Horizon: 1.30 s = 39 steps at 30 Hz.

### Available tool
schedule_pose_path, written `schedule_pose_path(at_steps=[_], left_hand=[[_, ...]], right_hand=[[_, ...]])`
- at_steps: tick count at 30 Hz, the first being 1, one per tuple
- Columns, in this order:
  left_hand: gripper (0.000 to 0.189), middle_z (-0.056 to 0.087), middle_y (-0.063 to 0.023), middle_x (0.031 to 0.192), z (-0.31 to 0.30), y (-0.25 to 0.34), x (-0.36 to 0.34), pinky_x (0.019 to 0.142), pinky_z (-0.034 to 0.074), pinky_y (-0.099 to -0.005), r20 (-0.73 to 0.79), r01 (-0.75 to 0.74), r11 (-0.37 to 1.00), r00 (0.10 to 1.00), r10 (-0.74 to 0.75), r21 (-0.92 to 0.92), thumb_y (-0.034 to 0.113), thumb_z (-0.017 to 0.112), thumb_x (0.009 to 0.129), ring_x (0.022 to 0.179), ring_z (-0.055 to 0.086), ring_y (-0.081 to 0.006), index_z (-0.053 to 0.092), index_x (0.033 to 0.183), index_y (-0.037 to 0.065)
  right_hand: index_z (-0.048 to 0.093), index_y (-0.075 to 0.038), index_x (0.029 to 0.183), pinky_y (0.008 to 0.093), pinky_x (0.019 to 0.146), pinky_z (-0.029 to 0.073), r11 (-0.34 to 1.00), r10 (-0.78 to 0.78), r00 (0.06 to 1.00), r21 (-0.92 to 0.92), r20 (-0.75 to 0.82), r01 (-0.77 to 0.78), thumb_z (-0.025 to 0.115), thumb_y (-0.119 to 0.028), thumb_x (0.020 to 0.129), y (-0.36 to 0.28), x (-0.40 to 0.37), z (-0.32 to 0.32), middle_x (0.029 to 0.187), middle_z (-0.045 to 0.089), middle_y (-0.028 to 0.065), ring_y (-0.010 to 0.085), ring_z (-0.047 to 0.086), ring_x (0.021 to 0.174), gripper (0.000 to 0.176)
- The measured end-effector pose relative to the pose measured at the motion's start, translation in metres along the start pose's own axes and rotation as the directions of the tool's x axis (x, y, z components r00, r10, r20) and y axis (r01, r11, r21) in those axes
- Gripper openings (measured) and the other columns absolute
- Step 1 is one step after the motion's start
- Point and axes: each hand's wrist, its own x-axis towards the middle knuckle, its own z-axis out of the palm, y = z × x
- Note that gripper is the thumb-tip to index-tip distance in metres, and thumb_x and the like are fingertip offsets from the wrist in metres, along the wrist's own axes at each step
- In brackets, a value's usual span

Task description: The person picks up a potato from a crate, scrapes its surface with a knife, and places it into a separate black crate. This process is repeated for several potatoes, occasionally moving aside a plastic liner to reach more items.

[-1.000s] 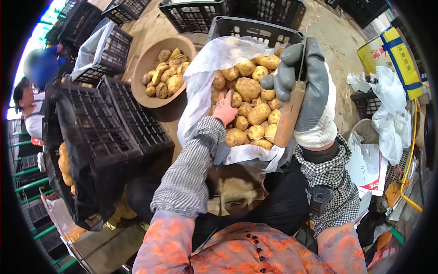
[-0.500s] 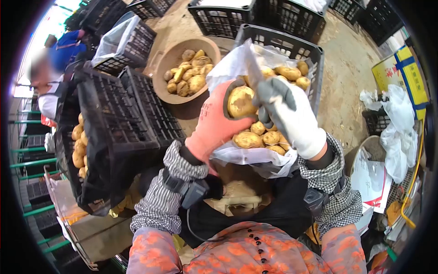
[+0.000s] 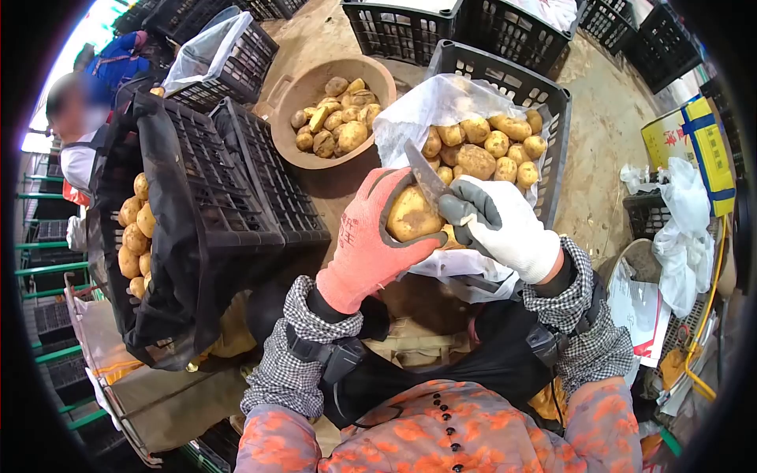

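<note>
Your left hand (image 3: pixel 371 236), in the coral glove, has its grip clenched round one potato (image 3: pixel 412 214), thumb over the near side and fingers cupped behind. That leaves the top of the potato bare toward the blade. Your right hand (image 3: pixel 509 229), in the white glove with grey fingers, is grasping a knife (image 3: pixel 426 175). The handle is buried in the fist, and the blade runs up toward 11 o'clock and lies against the potato's upper edge. The two hands touch, which likely steadies the cut. The potato sits at the centre of your view, above your lap and clear of any surface.

Just beyond the hands at 1 o'clock is a black lined crate (image 3: pixel 552 102) heaped with whole potatoes (image 3: pixel 481 154). Its plastic liner (image 3: pixel 441 98) is folded over the near rim, so the pile is open to your reach. At 11 o'clock a round basin (image 3: pixel 385 77) holds smaller pieces (image 3: pixel 335 122), near enough for a short toss. At 9 o'clock a tilted crate (image 3: pixel 229 205) leans close to your left elbow, and more potatoes (image 3: pixel 134 229) show behind it, so that side is tight. Another person (image 3: pixel 79 134) works at 10 o'clock, well apart. White bags (image 3: pixel 682 213) crowd 3 o'clock. The open room lies straight ahead over the bare ground between basin and crate.
</note>
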Motion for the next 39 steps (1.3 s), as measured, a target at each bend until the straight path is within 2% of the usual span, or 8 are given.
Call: schedule_pose_path(at_steps=[7, 12, 23, 27, 29, 32, 35, 39], left_hand=[[0.071, 0.055, -0.016, 0.112, -0.002, 0.002, 0.003, 0.09, 0.046, -0.0374, -0.06, -0.018, 0.997, 0.998, 0.023, 0.081, 0.014, 0.081, 0.055, 0.103, 0.057, -0.031, 0.054, 0.119, 0.0], [0.068, 0.053, -0.0167, 0.112, -0.003, 0.006, -0.003, 0.085, 0.048, -0.0397, -0.066, 0.051, 0.987, 0.997, -0.041, 0.154, 0.017, 0.08, 0.059, 0.101, 0.057, -0.0345, 0.053, 0.12, 0.003], [0.064, 0.051, -0.0151, 0.111, 0.0, 0.01, -0.003, 0.077, 0.05, -0.0409, -0.059, 0.036, 0.971, 0.998, -0.022, 0.235, 0.023, 0.078, 0.063, 0.095, 0.059, -0.0348, 0.053, 0.12, 0.007], [0.065, 0.051, -0.0158, 0.11, 0.0, 0.01, -0.005, 0.079, 0.05, -0.0411, -0.036, 0.081, 0.954, 0.997, -0.074, 0.288, 0.022, 0.078, 0.063, 0.095, 0.058, -0.035, 0.052, 0.121, 0.005], [0.065, 0.052, -0.0164, 0.109, 0.001, 0.004, -0.006, 0.08, 0.05, -0.041, -0.006, 0.093, 0.951, 0.995, -0.096, 0.295, 0.021, 0.078, 0.063, 0.095, 0.058, -0.0355, 0.052, 0.121, 0.004], [0.062, 0.055, -0.0134, 0.112, -0.001, 0.001, -0.002, 0.079, 0.05, -0.0368, -0.053, 0.0, 0.994, 0.999, 0.005, 0.108, 0.019, 0.076, 0.065, 0.095, 0.06, -0.0276, 0.052, 0.121, 0.003], [0.046, 0.059, -0.0064, 0.113, 0.002, 0.001, -0.004, 0.081, 0.048, -0.0266, 0.176, 0.351, 0.603, 0.927, -0.33, -0.716, 0.027, 0.061, 0.089, 0.1, 0.056, -0.0112, 0.052, 0.127, 0.003], [0.057, 0.059, -0.0086, 0.112, 0.017, -0.022, -0.007, 0.083, 0.049, -0.0267, 0.255, 0.441, 0.668, 0.896, -0.362, -0.6, 0.047, 0.04, 0.098, 0.098, 0.058, -0.0148, 0.052, 0.127, 0.0]], right_hand=[[0.056, 0.002, 0.093, 0.0264, 0.053, 0.041, 0.727, 0.377, 0.924, 0.595, 0.07, -0.342, 0.055, -0.033, 0.094, -0.01, 0.003, 0.023, 0.067, 0.053, 0.0009, 0.0064, 0.05, 0.06, 0.034], [0.058, -0.004, 0.09, 0.0406, 0.058, 0.044, 0.974, -0.137, 0.981, -0.2, -0.135, 0.109, 0.056, -0.021, 0.087, -0.002, 0.001, 0.024, 0.073, 0.057, 0.0197, 0.0389, 0.056, 0.067, 0.017], [0.056, -0.005, 0.086, 0.0427, 0.059, 0.044, 0.997, 0.075, 0.994, 0.023, -0.077, -0.074, 0.06, -0.023, 0.079, 0.002, -0.002, 0.028, 0.071, 0.056, 0.0182, 0.0372, 0.057, 0.069, 0.019], [0.057, -0.002, 0.092, 0.0411, 0.061, 0.045, 0.967, -0.065, 0.996, -0.251, -0.057, 0.049, 0.056, -0.017, 0.081, -0.001, -0.002, 0.026, 0.077, 0.057, 0.0206, 0.039, 0.057, 0.071, 0.019], [0.056, 0.0, 0.094, 0.0359, 0.056, 0.045, 0.962, -0.263, 0.954, -0.117, -0.146, 0.247, 0.053, -0.016, 0.086, 0.014, -0.004, 0.03, 0.072, 0.058, 0.0165, 0.031, 0.059, 0.061, 0.018], [0.055, -0.001, 0.101, 0.0217, 0.049, 0.04, 0.641, 0.371, 0.922, 0.689, 0.109, -0.339, 0.053, -0.021, 0.092, -0.01, -0.004, 0.023, 0.07, 0.052, 0.0007, 0.0069, 0.051, 0.06, 0.022], [0.055, -0.002, 0.1, 0.0218, 0.049, 0.04, 0.594, 0.37, 0.926, 0.747, 0.077, -0.3, 0.053, -0.027, 0.094, -0.01, -0.001, 0.024, 0.072, 0.052, 0.0019, 0.0087, 0.051, 0.059, 0.026], [0.051, -0.006, 0.094, 0.0251, 0.049, 0.044, 0.569, 0.361, 0.926, 0.762, 0.107, -0.309, 0.051, -0.032, 0.096, -0.003, -0.004, 0.029, 0.072, 0.052, 0.0028, 0.0124, 0.053, 0.054, 0.026]])
